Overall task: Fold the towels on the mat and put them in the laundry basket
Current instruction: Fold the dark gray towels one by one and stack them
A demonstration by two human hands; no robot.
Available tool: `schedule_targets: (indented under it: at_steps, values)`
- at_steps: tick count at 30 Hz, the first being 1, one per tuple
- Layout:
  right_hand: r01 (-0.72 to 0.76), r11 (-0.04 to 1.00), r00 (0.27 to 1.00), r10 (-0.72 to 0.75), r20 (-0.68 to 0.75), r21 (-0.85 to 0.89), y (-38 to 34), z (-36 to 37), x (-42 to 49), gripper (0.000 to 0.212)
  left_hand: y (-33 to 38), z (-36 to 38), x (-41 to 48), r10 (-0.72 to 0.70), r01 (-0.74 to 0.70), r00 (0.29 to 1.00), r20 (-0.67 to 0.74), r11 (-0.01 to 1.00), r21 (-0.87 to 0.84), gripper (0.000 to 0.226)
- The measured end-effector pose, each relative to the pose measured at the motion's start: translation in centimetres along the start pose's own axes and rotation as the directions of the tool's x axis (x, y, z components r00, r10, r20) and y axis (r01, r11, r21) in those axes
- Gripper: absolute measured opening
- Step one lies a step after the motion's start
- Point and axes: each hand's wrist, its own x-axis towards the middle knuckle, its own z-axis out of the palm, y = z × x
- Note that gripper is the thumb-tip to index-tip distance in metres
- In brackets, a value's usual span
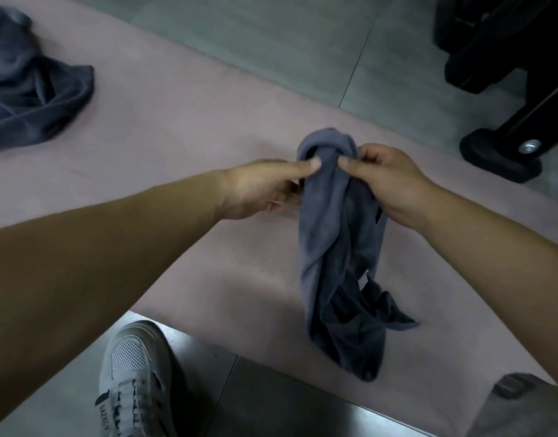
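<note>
Nearest the camera, at the lower left, a pale sneaker (pixel 135 373) stands on the tiled floor (pixel 271 42), just off the near edge of the pink mat (pixel 208 127). Over the middle of the mat a grey towel (pixel 337 247) hangs bunched and twisted, its lower end trailing down to the mat; whether it rests there I cannot tell. The left hand (pixel 258 190) pinches the towel's top between thumb and forefinger on the left side. The right hand (pixel 388 181) pinches it on the right side, the two hands close together. Farther off, at the far left of the mat, a second towel (pixel 28 89) lies crumpled. At the far right the foot of a black stand (pixel 498 152) sits on the floor. No laundry basket shows.

The step in hand looks like opening out this towel before folding. The next move calls for finding two corners, drawing the hands apart along one edge, and laying the cloth flat.
</note>
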Motion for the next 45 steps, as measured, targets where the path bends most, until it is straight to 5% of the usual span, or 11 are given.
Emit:
schedule_targets:
  at_steps: [3, 6, 11, 16, 19, 25, 30, 34, 36, 40, 45]
  values:
    - [-0.011, 1.0, 0.987, 0.01, -0.162, -0.001, 0.6, -0.5, 0.9, 0.009, -1.5, 1.3, 0.1, -0.036, 0.038, 0.999, -0.017, 0.99, 0.138, 0.036]
    - [-0.095, 0.992, 0.988, 0.084, -0.13, -0.078, 1.6, -0.1, 1.0, 0.036, -2.0, 2.3, 0.3, -0.083, 0.081, 0.995, -0.049, 0.996, -0.035, 0.011]
    - [-0.099, 0.88, 0.979, 0.169, 0.111, -0.465, 4.6, 0.8, -1.8, 0.034, -4.4, 3.4, 1.1, -0.176, 0.175, 0.968, -0.18, 0.984, -0.022, 0.045]
    - [0.091, 0.446, 0.773, 0.532, 0.346, -0.89, 10.7, -2.7, -5.8, 0.051, -8.5, 6.9, 0.9, -0.258, 0.258, 0.925, -0.279, 0.965, -0.038, 0.077]
    - [0.159, 0.389, 0.826, 0.451, 0.338, -0.908, 14.4, -4.7, -7.6, 0.044, -10.5, 9.6, 1.4, -0.273, 0.239, 0.846, -0.458, 0.962, -0.131, 0.071]
    - [-0.167, 0.8, 0.913, 0.347, 0.217, -0.576, 14.3, -6.6, -7.4, 0.019, -11.1, 12.3, 2.2, -0.494, 0.47, 0.826, -0.272, 0.869, -0.154, 0.033]
    - [-0.294, 0.945, 0.948, 0.307, 0.086, -0.141, 9.9, -8.1, -6.4, 0.015, -6.0, 9.8, 3.1, -0.378, 0.283, 0.896, -0.233, 0.89, -0.357, 0.036]
    - [-0.258, 0.951, 0.958, 0.274, -0.08, 0.169, 5.6, -7.4, -5.1, 0.008, -1.1, 9.1, 1.8, -0.04, 0.102, 0.861, -0.507, 0.99, 0.096, 0.05]
    - [-0.245, 0.917, 0.961, 0.272, -0.043, 0.316, 3.1, -6.4, -4.5, 0.011, 0.7, 9.1, 0.4, 0.22, -0.055, 0.87, -0.442, 0.933, 0.357, 0.066]
    - [-0.313, 0.773, 0.943, 0.323, 0.083, 0.552, -1.7, -4.2, -3.7, 0.009, 3.2, 8.6, -2.2, 0.285, -0.254, 0.955, -0.077, 0.926, 0.279, 0.061]
    - [-0.25, 0.733, 0.96, 0.271, 0.065, 0.632, -6.2, -1.3, -3.0, 0.011, 3.9, 5.7, -2.9, 0.366, -0.372, 0.877, -0.311, 0.927, 0.045, 0.021]
